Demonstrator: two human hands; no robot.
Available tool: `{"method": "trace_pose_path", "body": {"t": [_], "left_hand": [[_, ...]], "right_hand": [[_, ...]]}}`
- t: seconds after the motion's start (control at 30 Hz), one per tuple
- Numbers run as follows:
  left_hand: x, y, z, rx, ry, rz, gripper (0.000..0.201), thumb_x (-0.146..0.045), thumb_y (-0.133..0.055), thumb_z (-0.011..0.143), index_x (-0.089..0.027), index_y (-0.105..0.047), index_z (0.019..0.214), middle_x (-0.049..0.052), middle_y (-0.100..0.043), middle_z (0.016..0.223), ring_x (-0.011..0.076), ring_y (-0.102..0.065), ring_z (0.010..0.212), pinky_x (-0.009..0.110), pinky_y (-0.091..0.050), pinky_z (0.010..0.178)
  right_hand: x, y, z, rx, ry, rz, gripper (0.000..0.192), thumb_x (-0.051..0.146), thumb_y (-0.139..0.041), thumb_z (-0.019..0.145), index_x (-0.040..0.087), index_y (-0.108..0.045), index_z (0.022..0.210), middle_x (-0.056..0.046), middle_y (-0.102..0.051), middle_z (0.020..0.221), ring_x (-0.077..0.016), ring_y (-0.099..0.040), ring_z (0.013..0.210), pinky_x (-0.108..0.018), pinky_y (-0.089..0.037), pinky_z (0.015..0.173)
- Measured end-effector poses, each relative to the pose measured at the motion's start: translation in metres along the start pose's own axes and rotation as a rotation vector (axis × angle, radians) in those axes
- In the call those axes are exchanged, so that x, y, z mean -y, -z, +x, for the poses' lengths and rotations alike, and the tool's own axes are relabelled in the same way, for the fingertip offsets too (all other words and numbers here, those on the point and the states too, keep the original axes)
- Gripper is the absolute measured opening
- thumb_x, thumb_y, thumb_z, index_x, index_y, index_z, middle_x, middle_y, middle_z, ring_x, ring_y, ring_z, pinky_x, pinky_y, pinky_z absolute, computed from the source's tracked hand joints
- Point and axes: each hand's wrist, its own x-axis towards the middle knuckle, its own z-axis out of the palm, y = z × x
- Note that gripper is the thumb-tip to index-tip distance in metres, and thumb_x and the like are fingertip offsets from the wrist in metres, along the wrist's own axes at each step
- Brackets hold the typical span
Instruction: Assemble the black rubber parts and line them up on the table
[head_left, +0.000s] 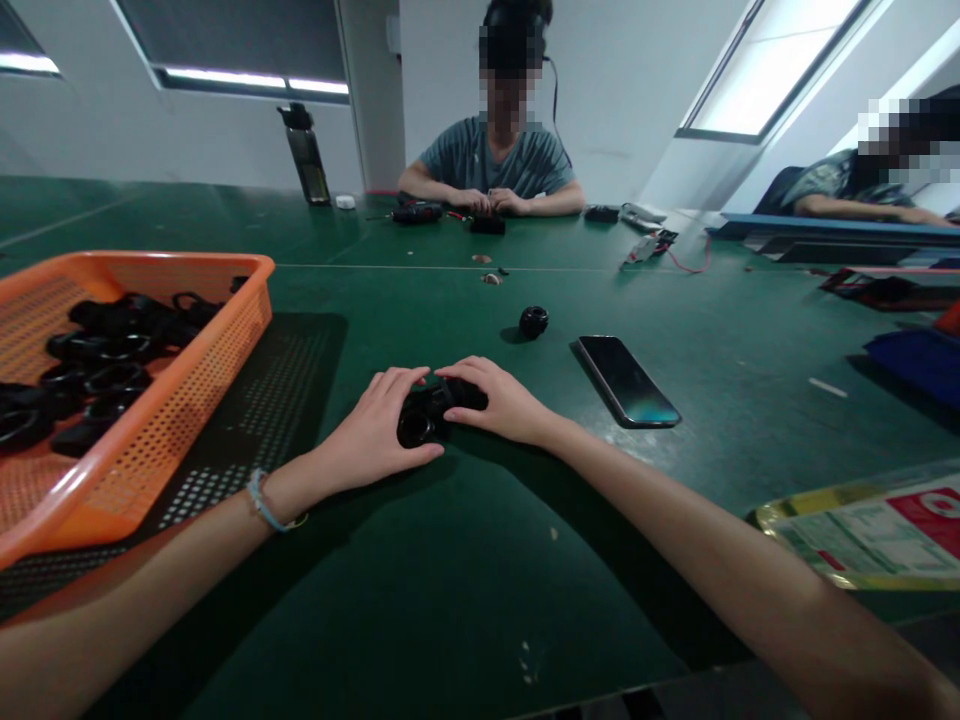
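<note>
A white wall [615,110] stands behind the table [480,600], a blind [232,35] beyond the table's left, a bright window [765,70] beyond its right.

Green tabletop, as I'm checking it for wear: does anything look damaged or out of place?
Possibly: beyond the round black part, two brownish patches break the green surface, perhaps chips or debris. A pale strip lies by itself, right of the phone.

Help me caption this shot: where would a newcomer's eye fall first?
Probably on the bright orange basket at the left, holding black parts. Next, the left hand and right hand around a black object, mid-picture over the green table. To their right lies a dark phone.
</note>
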Motion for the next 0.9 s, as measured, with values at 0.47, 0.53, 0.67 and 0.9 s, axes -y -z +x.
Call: {"method": "trace_pose_path", "body": {"t": [0.47, 0.53, 0.67, 0.9], "left_hand": [[0.002, 0.002, -0.005, -0.190, 0.254, -0.054, 0.033, -0.045, -0.056, 0.077, -0.018, -0.064, 0.094, 0.003, -0.051, 0.087, 0.0207, -0.055, 0.079, 0.035, -0.046, 0.070], [0.007, 0.001, -0.004, -0.246, 0.274, -0.198, 0.035, -0.043, -0.056, 0.076, -0.018, -0.062, 0.100, 0.004, -0.051, 0.092, 0.0203, -0.055, 0.082, 0.034, -0.047, 0.071], [0.010, 0.000, -0.001, -0.232, 0.308, -0.549, 0.045, -0.039, -0.059, 0.070, -0.019, -0.054, 0.110, 0.006, -0.052, 0.105, 0.0196, -0.057, 0.086, 0.035, -0.049, 0.074], [0.007, 0.005, 0.002, -0.179, 0.360, -0.815, 0.046, -0.030, -0.068, 0.059, -0.019, -0.055, 0.102, 0.004, -0.060, 0.096, 0.0209, -0.059, 0.087, 0.037, -0.049, 0.077]], "right_hand": [[0.004, 0.002, -0.004, 0.070, 0.038, -0.066, 0.042, 0.029, -0.059, 0.080, 0.017, -0.053, 0.120, -0.010, -0.061, 0.105, -0.0218, -0.055, 0.096, -0.040, -0.045, 0.084], [0.004, 0.002, -0.003, 0.048, 0.004, -0.021, 0.040, 0.027, -0.061, 0.079, 0.017, -0.054, 0.118, -0.009, -0.063, 0.104, -0.0204, -0.057, 0.092, -0.038, -0.046, 0.082], [0.002, 0.000, -0.003, -0.052, -0.119, 0.132, 0.033, 0.027, -0.066, 0.075, 0.019, -0.059, 0.106, -0.004, -0.065, 0.093, -0.0157, -0.059, 0.076, -0.031, -0.048, 0.069], [0.001, -0.007, -0.004, -0.150, -0.227, 0.527, 0.031, 0.030, -0.072, 0.066, 0.018, -0.057, 0.090, 0.000, -0.063, 0.080, -0.0133, -0.060, 0.070, -0.029, -0.050, 0.066]]}}
